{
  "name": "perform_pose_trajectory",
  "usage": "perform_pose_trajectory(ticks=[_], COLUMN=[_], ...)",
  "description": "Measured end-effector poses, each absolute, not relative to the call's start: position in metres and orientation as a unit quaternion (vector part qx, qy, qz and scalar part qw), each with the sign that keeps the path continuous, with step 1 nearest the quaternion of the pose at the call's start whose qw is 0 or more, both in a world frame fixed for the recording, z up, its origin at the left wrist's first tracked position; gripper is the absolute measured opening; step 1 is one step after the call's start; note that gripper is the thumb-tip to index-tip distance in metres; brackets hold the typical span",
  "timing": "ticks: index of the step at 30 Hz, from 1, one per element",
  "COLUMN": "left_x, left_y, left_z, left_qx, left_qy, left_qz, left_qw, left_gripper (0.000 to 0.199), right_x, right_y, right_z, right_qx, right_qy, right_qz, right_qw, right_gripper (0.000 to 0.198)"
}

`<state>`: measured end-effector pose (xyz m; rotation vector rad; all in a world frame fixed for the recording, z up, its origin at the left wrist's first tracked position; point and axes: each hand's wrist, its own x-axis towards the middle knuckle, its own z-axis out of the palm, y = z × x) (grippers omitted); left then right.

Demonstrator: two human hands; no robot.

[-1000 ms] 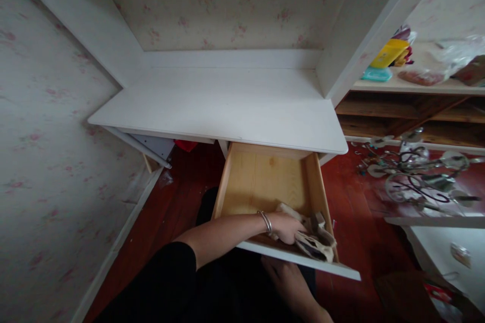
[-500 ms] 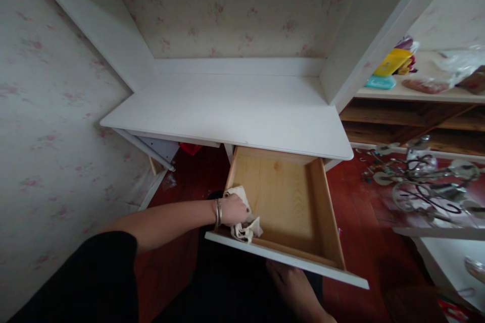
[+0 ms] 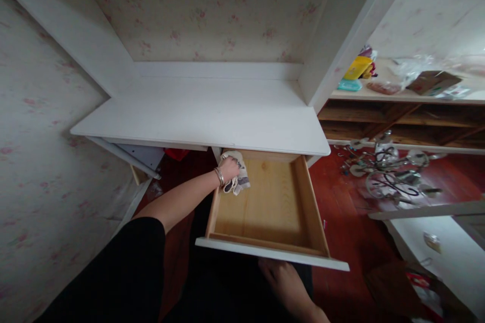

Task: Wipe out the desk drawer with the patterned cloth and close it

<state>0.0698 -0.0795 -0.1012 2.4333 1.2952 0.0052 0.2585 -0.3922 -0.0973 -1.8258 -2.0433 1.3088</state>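
A pale wooden drawer stands pulled out from under a white desk. My left hand, with metal bangles at the wrist, is closed on a crumpled beige cloth and presses it at the drawer's far left corner, just under the desk edge. My right hand is below the drawer's white front panel, near or touching its underside; whether it grips is hidden. The drawer holds nothing else.
A red-brown wooden floor lies to the right, with a metal chandelier lying on it. A shelf unit at the right carries a yellow item, bags and a box. Floral wallpaper covers the left wall.
My left hand has swept the cloth from the drawer's near right corner to its near left, then along the left side to the far left corner. The right hand stays under the drawer front.
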Motion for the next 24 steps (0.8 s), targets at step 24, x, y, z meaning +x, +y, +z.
perform_pose_trajectory(ticks=[24], left_x=[0.086], left_y=[-0.186], left_z=[-0.078], left_qx=[0.329], left_qy=[0.613], left_qz=[0.393], left_qw=[0.601], left_gripper=[0.025], right_x=[0.261], right_y=[-0.387], right_z=[-0.103], right_qx=[-0.592], right_qy=[-0.654], right_qz=[0.469], right_qw=[0.034], right_gripper=[0.046])
